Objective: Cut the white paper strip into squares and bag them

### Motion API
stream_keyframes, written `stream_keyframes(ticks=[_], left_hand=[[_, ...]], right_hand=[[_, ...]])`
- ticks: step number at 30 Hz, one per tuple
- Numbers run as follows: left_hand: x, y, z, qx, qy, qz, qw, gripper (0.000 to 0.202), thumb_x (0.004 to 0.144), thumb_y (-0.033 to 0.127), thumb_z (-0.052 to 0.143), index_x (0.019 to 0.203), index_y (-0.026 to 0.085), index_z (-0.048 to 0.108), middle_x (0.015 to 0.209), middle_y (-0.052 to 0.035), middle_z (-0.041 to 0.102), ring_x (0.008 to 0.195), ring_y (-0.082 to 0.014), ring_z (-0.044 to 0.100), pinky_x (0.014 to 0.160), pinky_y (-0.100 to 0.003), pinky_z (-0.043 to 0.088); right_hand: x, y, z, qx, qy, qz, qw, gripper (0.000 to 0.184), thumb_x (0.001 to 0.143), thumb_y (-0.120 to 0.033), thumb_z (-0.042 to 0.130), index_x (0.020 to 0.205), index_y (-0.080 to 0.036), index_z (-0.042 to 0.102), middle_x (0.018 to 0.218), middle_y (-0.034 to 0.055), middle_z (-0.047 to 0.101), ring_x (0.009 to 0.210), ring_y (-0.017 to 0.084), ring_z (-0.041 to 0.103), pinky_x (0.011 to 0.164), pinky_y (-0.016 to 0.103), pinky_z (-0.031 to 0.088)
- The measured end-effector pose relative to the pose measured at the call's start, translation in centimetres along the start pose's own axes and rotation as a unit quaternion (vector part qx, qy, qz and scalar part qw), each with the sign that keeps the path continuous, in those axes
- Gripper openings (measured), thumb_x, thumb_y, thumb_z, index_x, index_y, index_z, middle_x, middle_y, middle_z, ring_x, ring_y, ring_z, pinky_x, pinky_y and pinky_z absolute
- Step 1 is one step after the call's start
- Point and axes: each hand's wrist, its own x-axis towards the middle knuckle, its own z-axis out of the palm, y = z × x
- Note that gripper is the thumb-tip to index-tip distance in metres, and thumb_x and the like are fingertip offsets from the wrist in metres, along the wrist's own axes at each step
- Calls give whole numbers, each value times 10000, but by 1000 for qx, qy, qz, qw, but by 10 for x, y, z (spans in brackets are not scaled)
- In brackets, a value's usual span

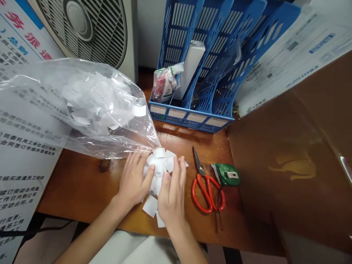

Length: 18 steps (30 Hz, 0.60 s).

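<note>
A small heap of white paper pieces [158,165] lies on the wooden table between my two hands. My left hand [136,176] rests against the heap's left side, fingers stretched out and thumb over the paper. From the right, my right hand [172,190] cups the same heap with its fingers extended. Neither hand is closed around a piece. Two loose paper squares [150,206] lie below, near the table's front edge. Just behind the heap is a clear plastic bag [110,99] holding many similar white pieces; its narrow end reaches the paper.
Scissors with red handles [205,192] and a green tape measure [227,174] lie to the right. A blue file rack [192,119] stands behind, holding a white box and a small packet. A box fan [90,29] is at back left, a brown carton [291,154] at right.
</note>
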Motion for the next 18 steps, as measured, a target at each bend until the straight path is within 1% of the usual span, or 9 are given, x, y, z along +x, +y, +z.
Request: stream_keyframes(ticks=[2, 5, 7, 10, 13, 15, 16, 17, 18], left_hand=[[1, 5, 3, -31, 17, -2, 999, 458, 1053, 345, 417, 1439, 137, 549, 1497, -150, 569, 1453, -298, 459, 1236, -527, 309], [3, 12, 8, -122, 44, -17, 991, 413, 1033, 312, 450, 1395, 151, 566, 1419, -145, 631, 1334, -282, 570, 1191, -507, 380], [2, 16, 12, -184, 57, -34, 981, 403, 1004, 276, 480, 1386, 175, 560, 1388, -131, 646, 1294, -274, 594, 1161, -493, 415], [2, 23, 18, -255, 78, -44, 963, 400, 970, 205, 479, 1363, 189, 555, 1365, -122, 631, 1294, -258, 577, 1143, -462, 433], [2, 40, 17, -293, 93, -17, 952, 392, 967, 168, 438, 1347, 183, 534, 1339, -131, 604, 1278, -252, 562, 1143, -470, 429], [4, 58, 9, -310, 89, 32, 946, 401, 967, 169, 437, 1357, 193, 521, 1337, -132, 584, 1276, -257, 552, 1141, -483, 429], [5, 70, 2, -316, 95, 70, 941, 405, 964, 179, 447, 1362, 198, 515, 1340, -133, 577, 1281, -263, 544, 1140, -490, 429], [7, 81, -7, -320, 99, 104, 936, 405, 961, 191, 464, 1363, 202, 514, 1349, -134, 569, 1295, -268, 532, 1146, -495, 423], [9, 92, -18, -316, 106, 137, 933, 412, 958, 191, 468, 1367, 203, 514, 1361, -137, 560, 1324, -275, 508, 1157, -501, 412]], right_hand=[[4, -7, 13, 53, 7, 19, 998, 586, 1092, -431, 327, 1587, -120, 368, 1690, 200, 240, 1571, 299, 254, 1246, 586, 272], [11, -19, 26, 143, 31, 54, 988, 546, 1081, -452, 360, 1498, -132, 508, 1603, 183, 428, 1496, 277, 406, 1236, 536, 323], [14, -24, 31, 219, 39, 85, 971, 516, 1070, -447, 385, 1438, -139, 576, 1527, 171, 531, 1424, 269, 500, 1207, 508, 377], [17, -29, 34, 311, 41, 141, 939, 494, 1032, -443, 443, 1353, -129, 648, 1427, 168, 630, 1313, 283, 609, 1135, 481, 465], [17, -33, 24, 356, 63, 185, 914, 484, 977, -435, 511, 1289, -106, 681, 1366, 171, 676, 1246, 305, 664, 1050, 443, 542], [15, -36, 8, 373, 94, 191, 903, 468, 972, -422, 520, 1291, -112, 667, 1362, 165, 679, 1223, 315, 683, 1011, 436, 572], [14, -39, -2, 379, 107, 177, 902, 459, 989, -413, 499, 1313, -124, 648, 1366, 160, 678, 1213, 317, 691, 995, 440, 584], [15, -43, -13, 378, 114, 149, 907, 453, 1018, -398, 453, 1355, -144, 618, 1385, 152, 667, 1218, 318, 691, 988, 447, 591], [16, -49, -23, 359, 110, 101, 921, 461, 1050, -375, 381, 1415, -165, 571, 1413, 147, 648, 1233, 316, 684, 979, 453, 597]])
